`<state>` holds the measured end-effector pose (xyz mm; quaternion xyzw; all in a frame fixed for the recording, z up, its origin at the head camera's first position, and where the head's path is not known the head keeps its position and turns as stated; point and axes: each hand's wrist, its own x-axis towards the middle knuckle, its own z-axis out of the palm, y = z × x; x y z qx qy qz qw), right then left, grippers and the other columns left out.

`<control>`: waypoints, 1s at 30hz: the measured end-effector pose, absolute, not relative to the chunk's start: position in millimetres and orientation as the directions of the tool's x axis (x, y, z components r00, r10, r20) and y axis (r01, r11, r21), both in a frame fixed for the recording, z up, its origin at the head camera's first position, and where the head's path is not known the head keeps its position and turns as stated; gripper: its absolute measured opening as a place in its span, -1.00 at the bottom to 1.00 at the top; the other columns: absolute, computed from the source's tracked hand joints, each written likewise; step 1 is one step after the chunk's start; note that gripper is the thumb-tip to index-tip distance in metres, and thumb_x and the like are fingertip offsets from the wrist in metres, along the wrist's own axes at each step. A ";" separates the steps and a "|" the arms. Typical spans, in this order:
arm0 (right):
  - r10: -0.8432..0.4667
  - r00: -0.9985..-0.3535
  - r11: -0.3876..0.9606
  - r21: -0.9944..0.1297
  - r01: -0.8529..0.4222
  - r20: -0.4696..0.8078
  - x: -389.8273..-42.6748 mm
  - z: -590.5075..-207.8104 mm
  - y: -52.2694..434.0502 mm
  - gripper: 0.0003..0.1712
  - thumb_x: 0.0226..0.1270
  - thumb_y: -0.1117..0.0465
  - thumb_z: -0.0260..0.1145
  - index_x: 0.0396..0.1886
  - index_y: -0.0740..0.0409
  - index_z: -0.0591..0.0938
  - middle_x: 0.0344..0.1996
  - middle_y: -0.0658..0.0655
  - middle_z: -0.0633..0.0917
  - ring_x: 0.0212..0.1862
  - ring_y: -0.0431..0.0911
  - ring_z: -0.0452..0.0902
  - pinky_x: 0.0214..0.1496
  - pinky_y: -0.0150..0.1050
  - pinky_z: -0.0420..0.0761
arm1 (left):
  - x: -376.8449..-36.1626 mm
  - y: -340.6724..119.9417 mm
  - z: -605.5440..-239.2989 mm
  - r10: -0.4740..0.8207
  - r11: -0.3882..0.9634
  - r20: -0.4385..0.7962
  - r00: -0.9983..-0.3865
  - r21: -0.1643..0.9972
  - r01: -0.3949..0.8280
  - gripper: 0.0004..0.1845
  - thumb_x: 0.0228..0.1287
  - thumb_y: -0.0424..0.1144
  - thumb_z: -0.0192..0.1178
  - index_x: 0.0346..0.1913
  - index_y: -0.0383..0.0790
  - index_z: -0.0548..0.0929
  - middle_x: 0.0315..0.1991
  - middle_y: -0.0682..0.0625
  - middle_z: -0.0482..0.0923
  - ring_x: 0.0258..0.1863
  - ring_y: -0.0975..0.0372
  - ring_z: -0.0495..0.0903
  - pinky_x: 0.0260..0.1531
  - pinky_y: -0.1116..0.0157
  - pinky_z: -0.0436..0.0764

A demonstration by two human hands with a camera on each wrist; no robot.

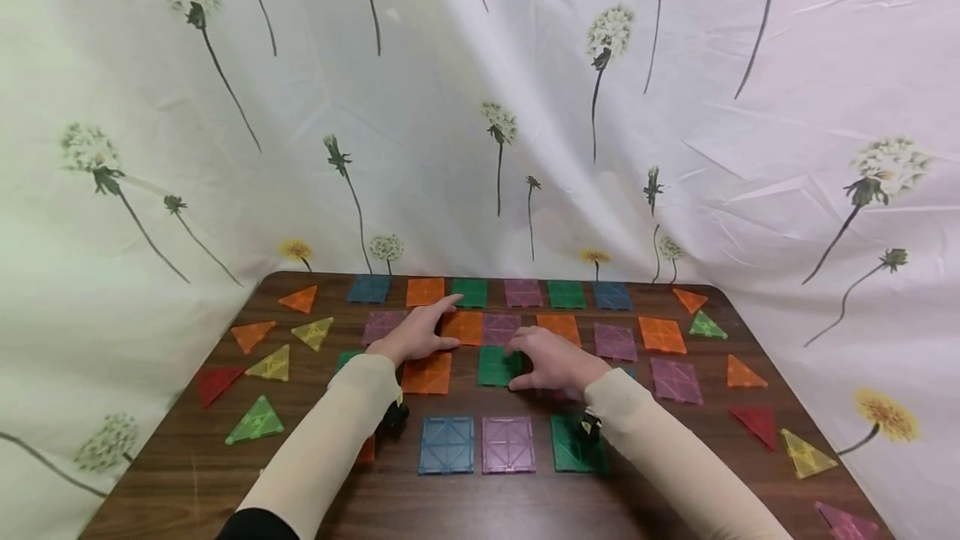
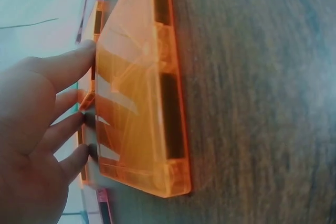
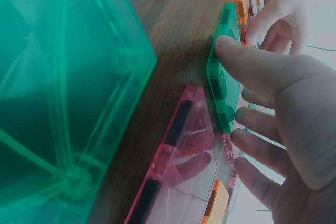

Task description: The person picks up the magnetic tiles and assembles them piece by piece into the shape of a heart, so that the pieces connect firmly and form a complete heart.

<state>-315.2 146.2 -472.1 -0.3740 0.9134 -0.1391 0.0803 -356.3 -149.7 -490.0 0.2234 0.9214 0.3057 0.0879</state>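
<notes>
Tiles lie flat in rows across the wooden table (image 1: 187, 473), none standing yet, so by the look of it you are barely started. Your right hand (image 1: 553, 361) pinches the green square tile (image 1: 497, 366) at mid-frame. Your left hand (image 1: 417, 332), fingers straight, rests on the orange square tile (image 1: 462, 327) just above and to its left.

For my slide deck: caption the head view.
Right hand pinches a green tile; left hand rests on orange tiles.
</notes>
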 end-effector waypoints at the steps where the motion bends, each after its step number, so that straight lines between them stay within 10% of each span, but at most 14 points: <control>1: -0.703 -0.710 0.683 -0.316 -0.659 -0.037 -315.5 -472.1 146.2 -0.44 0.31 -0.06 0.57 0.21 0.09 0.70 0.21 0.09 0.62 0.20 -0.04 0.55 0.31 -0.05 0.61 | -356.3 -150.3 -489.9 0.466 0.715 -0.025 -0.885 0.599 0.359 -0.08 0.45 -0.17 0.38 0.71 -0.06 0.09 0.53 -0.21 0.37 0.54 -0.13 0.30 0.48 -0.19 0.30; 11: -0.694 -0.717 0.686 -0.357 -0.634 -0.062 -322.7 -474.7 152.4 -0.13 0.28 -0.13 0.58 0.49 0.12 0.50 0.46 0.14 0.48 0.46 0.07 0.40 0.50 0.05 0.43 | -349.8 -163.5 -484.3 0.482 0.687 0.020 -0.876 0.612 0.392 -0.14 0.44 -0.16 0.39 0.67 -0.13 0.20 0.45 -0.22 0.46 0.47 -0.13 0.40 0.43 -0.20 0.36; 30: -0.694 -0.719 0.672 -0.390 -0.629 -0.036 -326.2 -478.5 153.3 -0.10 0.22 -0.11 0.62 0.44 0.21 0.51 0.30 0.15 0.61 0.29 0.01 0.53 0.41 0.01 0.52 | -314.6 -188.9 -474.3 0.579 0.680 -0.058 -0.813 0.585 0.442 -0.27 0.04 -0.07 0.68 0.29 -0.19 0.67 0.25 -0.02 0.65 0.28 0.03 0.57 0.35 -0.06 0.51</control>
